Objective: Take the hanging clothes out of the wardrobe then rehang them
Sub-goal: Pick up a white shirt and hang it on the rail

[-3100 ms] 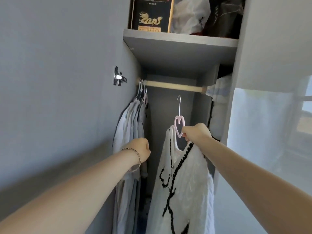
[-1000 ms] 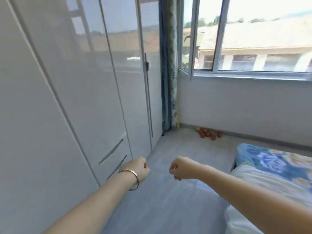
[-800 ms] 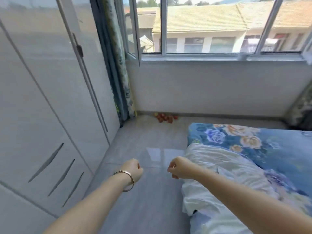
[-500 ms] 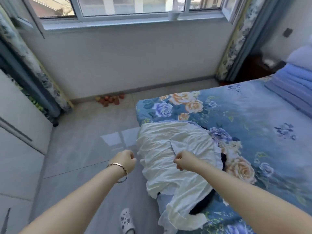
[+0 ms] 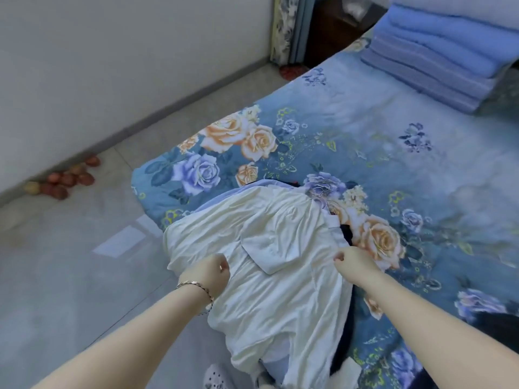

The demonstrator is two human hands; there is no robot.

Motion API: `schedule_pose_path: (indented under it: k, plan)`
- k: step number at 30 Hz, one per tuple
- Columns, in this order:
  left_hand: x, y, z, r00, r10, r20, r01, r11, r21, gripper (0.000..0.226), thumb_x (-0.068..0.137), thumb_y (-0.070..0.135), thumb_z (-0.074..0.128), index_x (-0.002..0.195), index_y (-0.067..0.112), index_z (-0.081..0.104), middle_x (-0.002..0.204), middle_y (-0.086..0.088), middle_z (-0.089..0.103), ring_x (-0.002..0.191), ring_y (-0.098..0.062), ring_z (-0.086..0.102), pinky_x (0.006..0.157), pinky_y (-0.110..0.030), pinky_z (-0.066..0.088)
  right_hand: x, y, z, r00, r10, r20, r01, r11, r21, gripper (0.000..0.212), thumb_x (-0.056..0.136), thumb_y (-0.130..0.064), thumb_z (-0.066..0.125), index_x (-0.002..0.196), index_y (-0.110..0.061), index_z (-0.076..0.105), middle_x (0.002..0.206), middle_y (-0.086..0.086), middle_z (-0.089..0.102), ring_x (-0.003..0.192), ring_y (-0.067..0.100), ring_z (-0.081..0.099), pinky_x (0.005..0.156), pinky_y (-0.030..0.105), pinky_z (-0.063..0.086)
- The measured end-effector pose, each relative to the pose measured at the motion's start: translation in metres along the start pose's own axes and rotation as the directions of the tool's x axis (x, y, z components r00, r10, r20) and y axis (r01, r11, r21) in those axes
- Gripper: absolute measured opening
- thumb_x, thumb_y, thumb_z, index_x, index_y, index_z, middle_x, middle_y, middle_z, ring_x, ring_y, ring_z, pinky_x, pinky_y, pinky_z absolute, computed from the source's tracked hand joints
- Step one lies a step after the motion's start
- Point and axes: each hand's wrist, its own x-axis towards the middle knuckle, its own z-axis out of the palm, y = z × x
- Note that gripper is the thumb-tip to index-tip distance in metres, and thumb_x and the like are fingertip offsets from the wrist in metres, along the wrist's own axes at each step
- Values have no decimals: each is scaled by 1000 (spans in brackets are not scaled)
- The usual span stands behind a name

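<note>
A pile of clothes lies at the corner of the bed [image 5: 365, 122], with a cream-white shirt [image 5: 275, 240] on top. Under it show a pale blue garment and a dark one [image 5: 346, 234]. Metal hanger hooks [image 5: 323, 192] stick out at the pile's far end. My left hand [image 5: 209, 272], with a bracelet at the wrist, hovers in a fist over the shirt's left part and holds nothing. My right hand [image 5: 355, 261] is curled over the shirt's right edge, and I see nothing held in it. The wardrobe is out of view.
The bed has a blue floral cover. Folded blue blankets [image 5: 438, 49] are stacked at its head, top right. Grey tile floor [image 5: 70, 262] lies on the left, with small red fruits [image 5: 64, 178] by the wall. A white clog [image 5: 216, 377] sits under the pile.
My view has swung from the wardrobe, past the window, down to the bed. The white garment on the pink hanger has left my right hand. Both fists now hover over the clothes pile.
</note>
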Motion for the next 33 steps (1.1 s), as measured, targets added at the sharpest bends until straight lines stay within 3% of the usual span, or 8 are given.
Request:
schedule_pose_path:
  k: [3, 7, 9, 14, 17, 21, 24, 33]
  plan:
    - [50, 11, 2, 999, 8, 41, -9, 1000, 16, 19, 90, 18, 40, 92, 25, 57, 105, -1, 63, 84, -22, 55, 77, -28, 47, 52, 5, -2, 999, 37, 20, -36, 999, -12, 33, 91, -13, 42, 59, -21, 40, 68, -1, 42, 72, 20, 47, 62, 28, 36]
    - [113, 24, 11, 998, 11, 69, -9, 999, -32, 16, 89, 16, 44, 84, 27, 54, 97, 0, 64, 83, -18, 54, 69, -25, 43, 128, 2, 1, 993, 109, 48, -109, 994, -12, 26, 93, -13, 42, 113, -8, 58, 123, 11, 51, 111, 29, 53, 89, 29, 43]
    - [140, 29, 21, 995, 21, 101, -17, 999, -39, 16, 89, 15, 45, 84, 26, 55, 92, 1, 64, 81, -17, 54, 63, -25, 39, 162, 1, 7, 990, 133, 46, -133, 991, -15, 22, 91, -12, 44, 104, -7, 60, 120, 15, 49, 106, 31, 53, 89, 31, 44]
    - [202, 31, 54, 983, -73, 171, 104, 978, -179, 27, 87, 13, 45, 69, 31, 54, 75, 10, 66, 77, -17, 66, 77, -32, 53, 241, 0, 30, 974, 217, 59, -221, 973, 72, 40, 90, -16, 45, 129, -5, 46, 133, 17, 47, 121, 33, 48, 96, 33, 41]
    - [224, 33, 68, 979, -89, 183, 135, 958, -252, 26, 88, 9, 45, 71, 26, 55, 71, 8, 65, 69, -13, 64, 66, -26, 46, 271, 1, 50, 955, 288, 70, -295, 944, 149, 48, 92, -26, 49, 134, -6, 39, 131, 14, 51, 121, 32, 49, 100, 36, 41]
    - [237, 32, 80, 974, -105, 200, 160, 946, -281, 27, 88, 5, 44, 71, 23, 55, 71, 4, 65, 69, -16, 63, 55, -22, 40, 287, 9, 65, 951, 308, 1, -297, 917, 266, 17, 92, -29, 53, 98, -14, 56, 101, 11, 61, 106, 31, 57, 76, 31, 41]
    - [237, 30, 81, 970, -115, 214, 173, 946, -275, 27, 88, 6, 43, 73, 24, 56, 71, 6, 65, 70, -13, 62, 57, -22, 41, 285, 16, 64, 972, 232, -28, -215, 936, 278, 41, 92, -26, 54, 58, -21, 32, 59, -1, 41, 61, 19, 45, 49, 25, 25]
    - [183, 16, 43, 976, -158, 148, 202, 913, -353, 26, 87, 4, 45, 71, 22, 56, 71, 2, 66, 68, -16, 62, 60, -23, 43, 191, -9, 33, 997, -72, 0, 63, 873, 484, 36, 90, -27, 58, 60, -11, 47, 57, -4, 49, 59, 7, 46, 54, 15, 32]
